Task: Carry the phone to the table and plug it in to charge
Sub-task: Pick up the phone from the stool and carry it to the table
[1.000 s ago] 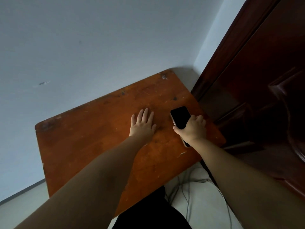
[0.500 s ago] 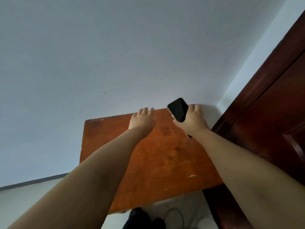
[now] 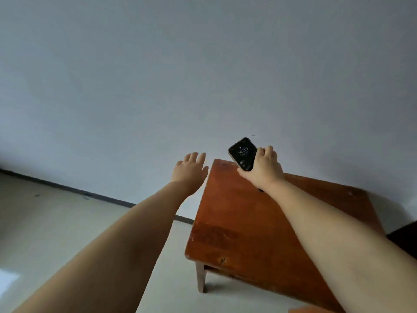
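My right hand [image 3: 264, 169] grips a black phone [image 3: 243, 153] by its lower half and holds it up above the far corner of a worn reddish wooden table [image 3: 243, 227]. The phone's screen is lit and shows a clock. My left hand [image 3: 190, 170] hovers in the air to the left of the table's far corner, palm down, fingers spread, holding nothing. No charging cable or plug shows in this view.
A plain pale wall fills the upper view, with a dark skirting strip [image 3: 67, 188] along its base. Light floor [image 3: 45, 233] stretches to the left of the table. A dark patch [image 3: 406, 236] sits at the right edge behind the table.
The phone has been lifted off the table and its screen has lit up. My left hand rose from the tabletop. The view swung left, so the door left the frame and floor appeared.
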### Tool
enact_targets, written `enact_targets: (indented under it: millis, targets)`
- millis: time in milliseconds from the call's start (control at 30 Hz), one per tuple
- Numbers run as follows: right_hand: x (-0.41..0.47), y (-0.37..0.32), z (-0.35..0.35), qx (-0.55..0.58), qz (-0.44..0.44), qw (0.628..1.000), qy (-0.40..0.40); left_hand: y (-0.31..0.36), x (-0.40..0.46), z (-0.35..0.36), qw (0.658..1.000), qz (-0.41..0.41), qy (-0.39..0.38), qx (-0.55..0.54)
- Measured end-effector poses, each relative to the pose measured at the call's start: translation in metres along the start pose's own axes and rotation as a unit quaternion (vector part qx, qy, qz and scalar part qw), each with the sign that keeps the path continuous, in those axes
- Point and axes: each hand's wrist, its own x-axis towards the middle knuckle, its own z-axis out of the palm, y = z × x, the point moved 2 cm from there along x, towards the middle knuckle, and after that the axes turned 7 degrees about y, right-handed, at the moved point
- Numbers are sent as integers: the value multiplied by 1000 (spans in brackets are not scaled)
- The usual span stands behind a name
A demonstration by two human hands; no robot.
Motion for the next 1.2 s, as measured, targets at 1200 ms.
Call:
enact_targets:
  millis: [1200]
  targets:
    - [-94,-935,176,191,-456,854,-163,-759,-343,-247,841,-510,129,128]
